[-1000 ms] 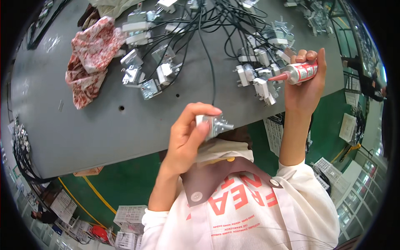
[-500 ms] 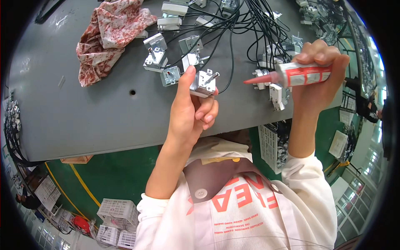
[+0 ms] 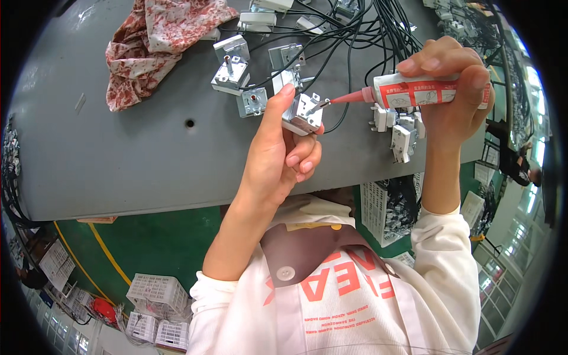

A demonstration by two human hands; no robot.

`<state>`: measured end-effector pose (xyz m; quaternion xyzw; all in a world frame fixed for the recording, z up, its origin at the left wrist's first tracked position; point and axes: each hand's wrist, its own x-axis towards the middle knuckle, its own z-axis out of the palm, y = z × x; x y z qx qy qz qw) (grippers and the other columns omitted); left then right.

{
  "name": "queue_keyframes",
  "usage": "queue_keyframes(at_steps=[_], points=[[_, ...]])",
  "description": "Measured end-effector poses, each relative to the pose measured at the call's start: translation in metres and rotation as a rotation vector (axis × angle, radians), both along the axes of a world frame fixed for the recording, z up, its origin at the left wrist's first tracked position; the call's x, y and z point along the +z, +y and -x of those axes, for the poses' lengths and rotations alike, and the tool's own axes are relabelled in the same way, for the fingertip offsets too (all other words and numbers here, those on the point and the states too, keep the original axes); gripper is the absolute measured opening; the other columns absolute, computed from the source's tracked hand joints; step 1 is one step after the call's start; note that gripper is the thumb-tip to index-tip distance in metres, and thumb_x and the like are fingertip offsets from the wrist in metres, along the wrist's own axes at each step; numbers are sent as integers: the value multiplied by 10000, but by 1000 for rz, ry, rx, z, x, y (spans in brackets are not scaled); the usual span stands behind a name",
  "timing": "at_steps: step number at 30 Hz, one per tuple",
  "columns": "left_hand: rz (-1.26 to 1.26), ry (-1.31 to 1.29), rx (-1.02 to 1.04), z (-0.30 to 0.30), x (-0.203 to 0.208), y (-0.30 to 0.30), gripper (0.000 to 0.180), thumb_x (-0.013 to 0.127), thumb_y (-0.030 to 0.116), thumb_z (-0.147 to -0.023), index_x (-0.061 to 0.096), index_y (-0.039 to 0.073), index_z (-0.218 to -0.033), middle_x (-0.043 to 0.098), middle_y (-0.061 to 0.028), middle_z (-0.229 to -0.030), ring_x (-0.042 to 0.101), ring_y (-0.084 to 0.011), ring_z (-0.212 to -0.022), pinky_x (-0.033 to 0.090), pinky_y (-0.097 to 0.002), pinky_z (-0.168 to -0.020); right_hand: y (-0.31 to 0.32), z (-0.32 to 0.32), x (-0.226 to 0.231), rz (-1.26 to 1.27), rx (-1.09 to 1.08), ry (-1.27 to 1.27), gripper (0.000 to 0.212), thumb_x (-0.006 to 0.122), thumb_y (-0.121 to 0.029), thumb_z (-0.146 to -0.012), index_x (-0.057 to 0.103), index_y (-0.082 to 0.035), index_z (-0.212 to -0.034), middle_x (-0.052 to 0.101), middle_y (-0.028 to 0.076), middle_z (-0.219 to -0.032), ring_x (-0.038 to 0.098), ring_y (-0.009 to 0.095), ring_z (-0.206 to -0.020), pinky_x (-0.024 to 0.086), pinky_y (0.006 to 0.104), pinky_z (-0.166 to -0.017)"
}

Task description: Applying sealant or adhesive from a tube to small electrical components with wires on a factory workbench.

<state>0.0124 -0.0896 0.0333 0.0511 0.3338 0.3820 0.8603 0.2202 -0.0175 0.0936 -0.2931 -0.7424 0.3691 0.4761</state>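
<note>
My left hand (image 3: 271, 148) is closed around a small boxy thermostat (image 3: 303, 117) of white plastic and metal, thumb along its side. Its metal shaft points up to the right. In my right hand (image 3: 452, 115) is a white and red glue tube (image 3: 408, 93), held sideways with its tapered red nozzle (image 3: 350, 97) toward the left. The nozzle tip is at the end of the shaft; whether they touch or any glue comes out is too small to tell. Just beyond my left hand, similar thermostats (image 3: 231, 74) lie on the grey table (image 3: 142, 160).
A red-and-white patterned cloth (image 3: 145, 56) lies crumpled at the far left. Black cables (image 3: 384, 29) bunch at the back, and more thermostats (image 3: 404, 139) sit below the tube. White crates (image 3: 157, 293) stand on the green floor, another filled crate (image 3: 376, 213) beside the table's front edge.
The glue tube has come left and its nozzle has reached the thermostat's shaft. My left hand with the thermostat is slightly farther right in view. Both hands keep their holds.
</note>
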Motion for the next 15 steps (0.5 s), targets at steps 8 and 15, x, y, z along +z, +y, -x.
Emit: queue_keyframes(at_steps=[8, 15], points=[[-1, -18, -5, 0, -1, 1, 580, 401, 555, -864, 563, 26, -690, 289, 36, -368, 384, -97, -354, 252, -210, -323, 3, 1, 0, -32, 13, -34, 467, 354, -413, -951, 582, -33, -803, 602, 129, -704, 617, 203, -648, 489, 268, -557], [-6, -10, -8, -1, 1, 0, 584, 409, 561, -860, 568, 28, -680, 279, 38, -365, 377, -94, -349, 244, -211, -323, 3, 3, 3, -34, 33, -66, 453, 345, -388, -960, 588, -31, -822, 608, 125, -723, 619, 192, -660, 486, 261, -568]])
